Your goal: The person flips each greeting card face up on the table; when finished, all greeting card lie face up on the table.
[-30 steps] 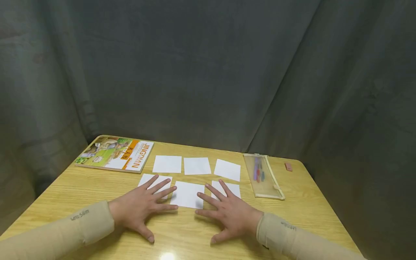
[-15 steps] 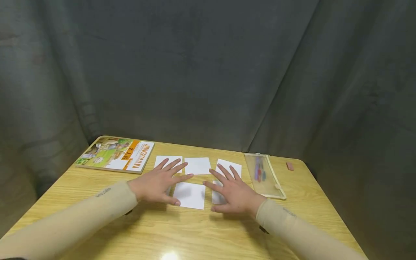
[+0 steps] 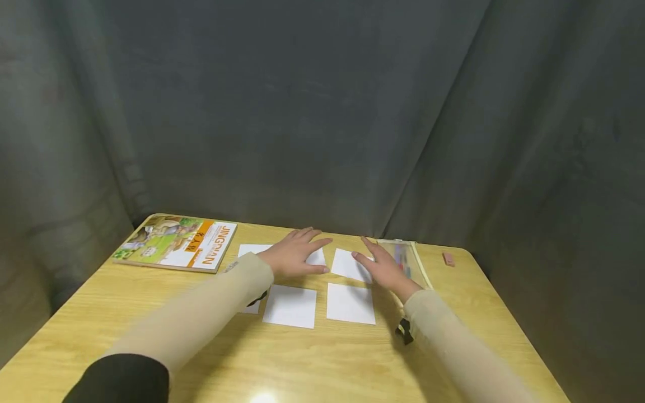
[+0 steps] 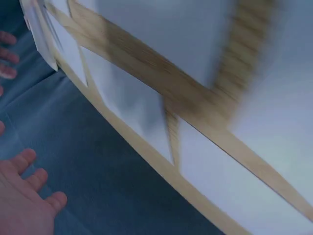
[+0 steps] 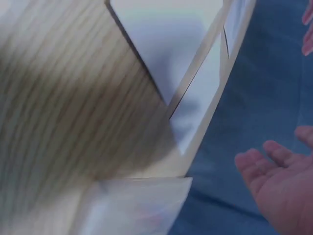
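Note:
Several white paper cards lie in two rows on the wooden table. My left hand [image 3: 294, 256], fingers extended, hovers over the back middle card [image 3: 317, 258] and partly covers it. My right hand [image 3: 387, 270] is spread in the air between the back right card [image 3: 349, 265] and the pencil pouch [image 3: 420, 267], overlapping both. Neither hand holds anything. In the front row are a middle card [image 3: 290, 306] and a right card [image 3: 351, 304]; the left one is mostly hidden by my left forearm. The left wrist view shows my left palm [image 4: 24, 200] raised beside the cards [image 4: 129, 100].
A picture-covered book [image 3: 176, 243] lies at the table's back left corner. The see-through pouch with pens inside is right of the cards, and a small pink eraser [image 3: 448, 259] sits farther right. A grey curtain [image 3: 282, 123] hangs behind the table.
Both hands have moved forward from the front row to the back row. The left has also gone right, and the right hand has shifted toward the pouch. The cards keep their layout.

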`<state>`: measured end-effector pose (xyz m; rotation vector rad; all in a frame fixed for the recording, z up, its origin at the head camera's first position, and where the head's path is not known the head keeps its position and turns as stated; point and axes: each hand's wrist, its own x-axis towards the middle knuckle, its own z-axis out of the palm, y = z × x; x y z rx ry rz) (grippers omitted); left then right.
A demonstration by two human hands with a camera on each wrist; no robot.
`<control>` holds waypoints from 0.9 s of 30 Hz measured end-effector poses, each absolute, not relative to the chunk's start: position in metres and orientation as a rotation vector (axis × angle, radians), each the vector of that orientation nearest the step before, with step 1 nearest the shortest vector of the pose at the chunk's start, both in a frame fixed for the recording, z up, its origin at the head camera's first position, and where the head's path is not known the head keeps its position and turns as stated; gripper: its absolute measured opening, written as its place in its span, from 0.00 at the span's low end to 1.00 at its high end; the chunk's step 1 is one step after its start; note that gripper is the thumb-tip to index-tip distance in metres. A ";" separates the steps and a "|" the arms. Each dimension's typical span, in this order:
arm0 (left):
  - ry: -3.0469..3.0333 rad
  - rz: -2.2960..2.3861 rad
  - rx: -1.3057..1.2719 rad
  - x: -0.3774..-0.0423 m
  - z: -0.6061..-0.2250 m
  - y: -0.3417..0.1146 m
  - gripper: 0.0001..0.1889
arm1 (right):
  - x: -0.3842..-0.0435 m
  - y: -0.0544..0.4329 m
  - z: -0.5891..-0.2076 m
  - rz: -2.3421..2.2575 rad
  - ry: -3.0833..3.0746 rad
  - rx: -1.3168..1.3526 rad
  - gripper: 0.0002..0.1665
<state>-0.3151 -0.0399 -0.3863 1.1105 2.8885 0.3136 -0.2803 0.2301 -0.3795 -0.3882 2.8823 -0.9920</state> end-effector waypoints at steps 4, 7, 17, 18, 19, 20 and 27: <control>2.863 0.332 1.066 -0.321 -0.389 -0.007 0.44 | -0.289 0.244 -0.391 -1.117 2.805 -0.188 0.43; 2.833 0.362 1.026 -0.323 -0.390 0.016 0.43 | -0.297 0.252 -0.399 -1.158 2.770 -0.123 0.40; 2.769 0.197 1.005 -0.319 -0.419 0.065 0.44 | -0.306 0.263 -0.421 -1.312 2.668 0.092 0.28; 2.768 0.167 0.986 -0.317 -0.420 0.067 0.44 | -0.306 0.262 -0.420 -1.325 2.660 0.129 0.26; 2.770 0.138 0.975 -0.315 -0.421 0.069 0.43 | -0.306 0.262 -0.418 -1.340 2.652 0.159 0.24; 2.771 0.111 0.962 -0.314 -0.421 0.070 0.42 | -0.306 0.261 -0.416 -1.352 2.642 0.190 0.22; 2.774 0.067 0.953 -0.317 -0.419 0.078 0.36 | -0.320 0.256 -0.410 -1.526 2.472 0.399 0.17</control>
